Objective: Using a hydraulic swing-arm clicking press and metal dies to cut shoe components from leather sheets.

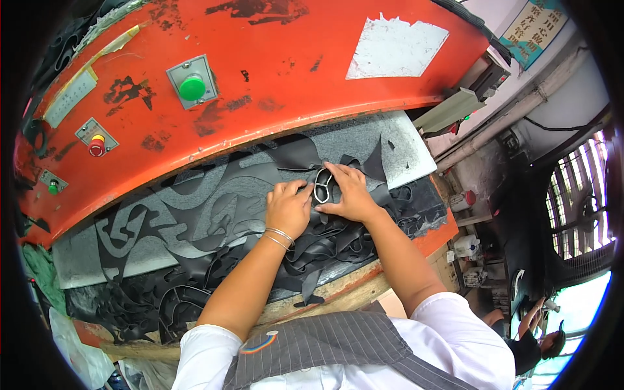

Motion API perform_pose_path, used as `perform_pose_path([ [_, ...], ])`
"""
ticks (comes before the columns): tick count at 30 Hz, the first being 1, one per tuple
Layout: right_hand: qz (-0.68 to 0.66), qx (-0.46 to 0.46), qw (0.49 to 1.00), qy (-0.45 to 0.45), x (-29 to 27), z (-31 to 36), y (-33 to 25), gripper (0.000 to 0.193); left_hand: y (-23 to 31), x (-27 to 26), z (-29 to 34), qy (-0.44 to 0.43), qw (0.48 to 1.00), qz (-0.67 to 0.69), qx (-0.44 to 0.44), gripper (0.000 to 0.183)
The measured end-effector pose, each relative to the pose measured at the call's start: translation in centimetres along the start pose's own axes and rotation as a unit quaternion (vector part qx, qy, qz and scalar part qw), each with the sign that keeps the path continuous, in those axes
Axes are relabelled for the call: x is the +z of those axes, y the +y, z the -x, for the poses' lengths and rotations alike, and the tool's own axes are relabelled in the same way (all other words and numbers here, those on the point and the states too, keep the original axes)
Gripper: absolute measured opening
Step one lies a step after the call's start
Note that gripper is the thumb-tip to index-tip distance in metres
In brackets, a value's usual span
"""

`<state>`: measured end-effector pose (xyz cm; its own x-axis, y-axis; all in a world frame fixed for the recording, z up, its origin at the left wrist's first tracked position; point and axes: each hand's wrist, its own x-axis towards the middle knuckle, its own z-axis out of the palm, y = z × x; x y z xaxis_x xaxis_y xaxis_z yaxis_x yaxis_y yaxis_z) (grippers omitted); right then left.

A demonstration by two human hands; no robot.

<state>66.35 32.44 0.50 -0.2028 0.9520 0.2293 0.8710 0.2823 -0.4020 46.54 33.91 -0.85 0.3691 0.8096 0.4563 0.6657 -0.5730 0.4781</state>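
Note:
A small rounded metal cutting die point(316, 193), with a bar across its inside, rests on black sheet material point(292, 153) over the grey cutting board point(409, 140). My right hand point(353, 195) holds the die from its right side, fingers at the far rim and thumb at the near one. From the other side, my left hand point(288, 209) has its bent fingers pressed together against the die's left edge. Around both hands the black sheet is full of curved cut-out gaps, with strips left between them.
A red-orange machine beam point(273, 78) spans the far side of the board, carrying a green button point(192, 88) and a red knob point(97, 145). Black scraps point(188, 292) pile up along the near edge. Another person point(536, 341) is at the far right.

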Motion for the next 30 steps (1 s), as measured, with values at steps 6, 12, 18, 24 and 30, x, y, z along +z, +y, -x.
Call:
perform_pose_path([
  [6,-0.049,-0.015,0.998,-0.022,0.9,0.0,0.7,0.109,-3.9,-4.7,1.4,-0.005,0.971,0.210,-0.116,0.039],
  [12,-0.011,-0.027,0.983,0.182,-2.9,3.3,-0.8,0.105,-11.5,-19.5,7.1,0.278,0.925,0.141,-0.217,0.040],
  [18,-0.192,-0.075,0.969,0.138,-3.6,-1.5,-12.9,0.081,-20.3,-32.4,10.2,0.596,0.776,-0.068,-0.196,0.066],
  [24,-0.225,-0.069,0.938,0.256,-2.1,-7.7,-20.5,0.046,-23.0,-37.8,10.0,0.601,0.753,-0.092,-0.253,0.083],
  [30,-0.184,-0.022,0.982,0.028,0.6,4.1,-16.1,0.045,-12.6,-26.0,17.9,0.349,0.913,0.079,-0.198,0.052],
])
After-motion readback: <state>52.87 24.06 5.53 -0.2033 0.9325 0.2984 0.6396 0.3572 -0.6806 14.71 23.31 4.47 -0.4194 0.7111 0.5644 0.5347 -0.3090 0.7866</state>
